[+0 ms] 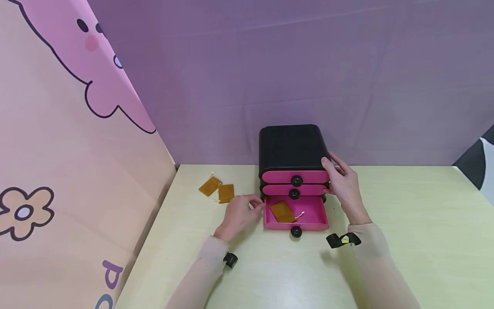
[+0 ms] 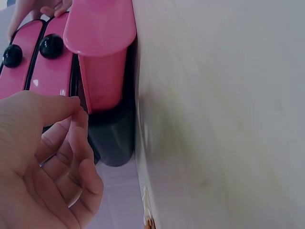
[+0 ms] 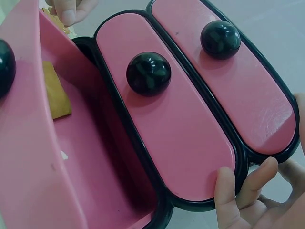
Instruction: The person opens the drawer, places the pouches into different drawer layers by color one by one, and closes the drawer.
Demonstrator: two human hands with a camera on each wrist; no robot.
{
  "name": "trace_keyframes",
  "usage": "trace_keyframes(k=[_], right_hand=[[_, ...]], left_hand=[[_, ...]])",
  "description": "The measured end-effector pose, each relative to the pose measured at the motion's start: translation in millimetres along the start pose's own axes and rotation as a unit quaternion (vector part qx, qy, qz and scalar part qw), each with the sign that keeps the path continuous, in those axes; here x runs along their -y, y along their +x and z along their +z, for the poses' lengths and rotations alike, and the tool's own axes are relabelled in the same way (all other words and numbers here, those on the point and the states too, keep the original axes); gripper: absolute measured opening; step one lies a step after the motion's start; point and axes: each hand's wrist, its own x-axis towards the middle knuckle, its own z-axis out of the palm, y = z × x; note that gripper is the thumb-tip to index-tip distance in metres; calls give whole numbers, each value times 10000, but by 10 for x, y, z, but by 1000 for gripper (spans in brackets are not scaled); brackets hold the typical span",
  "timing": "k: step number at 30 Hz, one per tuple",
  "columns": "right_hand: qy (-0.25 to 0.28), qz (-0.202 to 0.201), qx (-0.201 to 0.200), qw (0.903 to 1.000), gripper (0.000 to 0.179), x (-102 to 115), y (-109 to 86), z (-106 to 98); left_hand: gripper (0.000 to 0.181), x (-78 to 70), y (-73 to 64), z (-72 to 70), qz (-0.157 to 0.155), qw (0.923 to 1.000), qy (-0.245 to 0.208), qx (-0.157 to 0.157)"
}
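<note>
A small black cabinet [image 1: 292, 148] with pink drawers stands on the table. Its bottom drawer [image 1: 318, 216] is pulled out, and a mustard-brown drawstring pouch [image 1: 283, 211] lies inside. My left hand [image 1: 240, 214] is beside that drawer's left wall, thumb and forefinger tips together, the other fingers loosely bent. Nothing shows between those fingertips in the left wrist view. My right hand [image 1: 344, 186] holds the cabinet's right side, thumb at the upper front corner. In the right wrist view, its fingertips [image 3: 226, 183] rest at the end of the middle drawer [image 3: 164, 105].
Two more mustard-brown pouches, one farther left [image 1: 210, 186] and one nearer the cabinet [image 1: 226, 193], lie on the table [image 1: 405, 231] behind my left hand. Round black knobs [image 1: 296, 231] stick out from the drawer fronts. A purple cloth backdrop [image 1: 308, 77] rises behind the table.
</note>
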Motion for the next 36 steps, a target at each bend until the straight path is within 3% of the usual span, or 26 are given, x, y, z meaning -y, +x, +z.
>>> trace_keyframes(k=[6, 11, 21, 30, 36], right_hand=[[-31, -1, 8, 10000, 72, -15, 9, 0], [-17, -8, 27, 10000, 72, -19, -2, -2], [15, -25, 21, 10000, 72, -7, 2, 0], [41, -23, 41, 10000, 72, 6, -15, 2], [68, -13, 61, 10000, 73, 27, -36, 0]], left_hand=[[11, 98, -20, -60, -3, 10000, -21, 20], [12, 158, -33, -132, 24, 9997, 234, 46], [12, 311, -63, -242, -217, 9989, 383, 159], [12, 443, -11, -352, -389, 9980, 421, -255], [11, 538, 40, -384, -700, 9955, 419, -484]])
